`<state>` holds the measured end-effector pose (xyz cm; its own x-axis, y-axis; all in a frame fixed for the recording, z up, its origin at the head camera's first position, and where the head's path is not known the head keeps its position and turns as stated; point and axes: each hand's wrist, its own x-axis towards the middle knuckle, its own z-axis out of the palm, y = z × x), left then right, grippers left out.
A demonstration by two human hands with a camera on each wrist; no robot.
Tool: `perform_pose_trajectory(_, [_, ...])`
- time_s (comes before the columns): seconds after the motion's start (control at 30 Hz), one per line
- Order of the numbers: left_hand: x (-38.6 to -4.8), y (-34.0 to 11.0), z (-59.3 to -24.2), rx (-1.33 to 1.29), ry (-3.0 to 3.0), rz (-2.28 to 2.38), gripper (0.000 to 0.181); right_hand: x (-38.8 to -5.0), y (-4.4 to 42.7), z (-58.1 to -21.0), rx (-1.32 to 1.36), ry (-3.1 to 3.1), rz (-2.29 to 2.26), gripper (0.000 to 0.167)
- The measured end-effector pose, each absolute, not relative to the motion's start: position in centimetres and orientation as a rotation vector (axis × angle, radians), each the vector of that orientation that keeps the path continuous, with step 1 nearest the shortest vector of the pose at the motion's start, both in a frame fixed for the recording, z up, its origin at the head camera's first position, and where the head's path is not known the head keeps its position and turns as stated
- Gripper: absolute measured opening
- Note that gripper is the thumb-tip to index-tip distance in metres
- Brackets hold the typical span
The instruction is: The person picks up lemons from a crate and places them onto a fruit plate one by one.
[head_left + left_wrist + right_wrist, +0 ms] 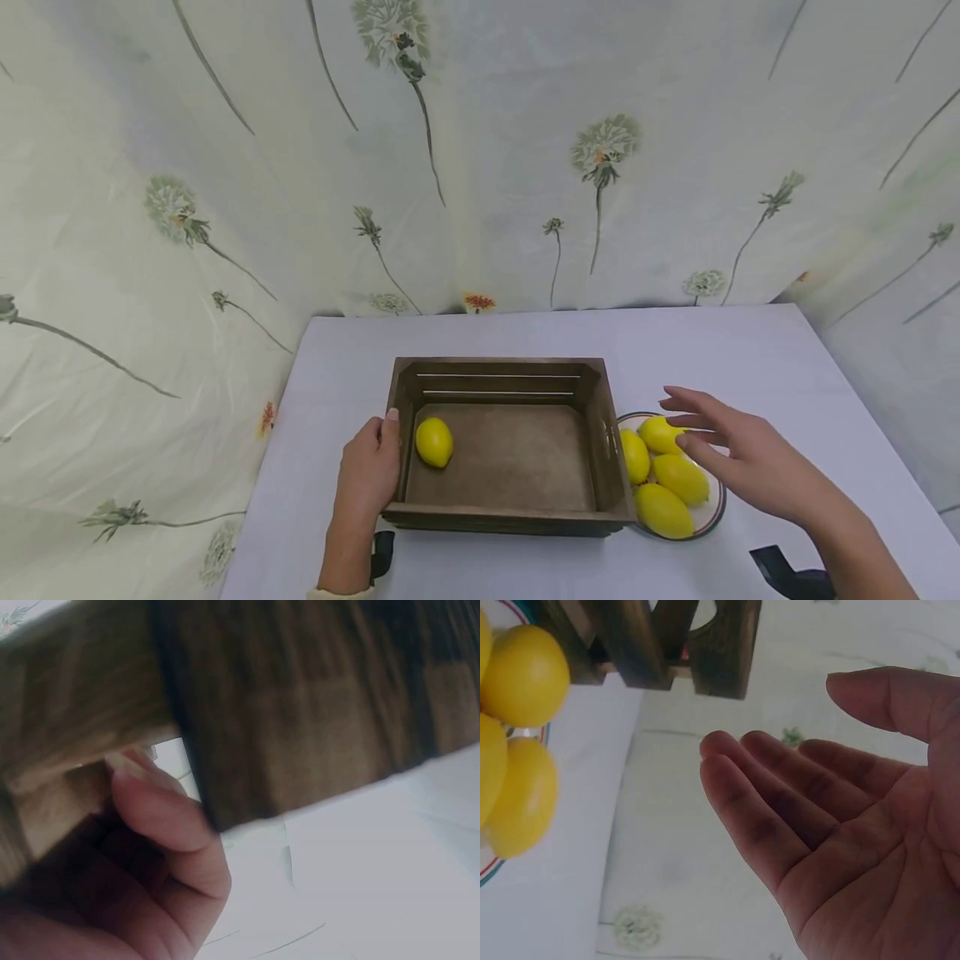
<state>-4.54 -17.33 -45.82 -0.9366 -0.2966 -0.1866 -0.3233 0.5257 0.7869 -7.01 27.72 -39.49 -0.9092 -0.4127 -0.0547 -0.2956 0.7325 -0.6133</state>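
Note:
A brown wooden crate [517,467] stands on the table with one yellow lemon [433,442] at the left of its floor. My left hand [367,467] grips the crate's left side, the thumb over the top edge; in the left wrist view its fingers curl at the wood [300,727]. To the right, several lemons [681,479] lie on a round plate [717,515] with a dark rim, partly hidden by the crate. My right hand [757,458] hovers by the plate's right side, fingers extended and thumb apart. Nothing is in its palm [870,862] in the right wrist view.
A white cloth covers the table [712,350]. Behind it and at both sides hangs a pale curtain [495,167] printed with dandelions. Black straps [795,575] show at both wrists.

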Motion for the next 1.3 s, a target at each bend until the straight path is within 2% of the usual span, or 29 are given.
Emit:
perform_pose_trajectory(0.5, [-4.5, -17.3, -45.7, -0.553, 2.706, 1.428, 0.054, -8.9, 23.9, -36.2, -0.813, 2.634, -0.891, 0.064])
perform_pose_trajectory(0.83, [-4.5, -17.3, -45.7, -0.555, 2.704, 1.426, 0.055, -10.6, 20.9, -36.3, -0.964, 2.479, -0.939, 0.073])
perform_pose_trajectory(1.3, [-4.7, -17.3, -45.7, -0.558, 2.707, 1.401, 0.056, -12.5, 16.4, -36.7, -1.028, 2.328, -0.877, 0.073])
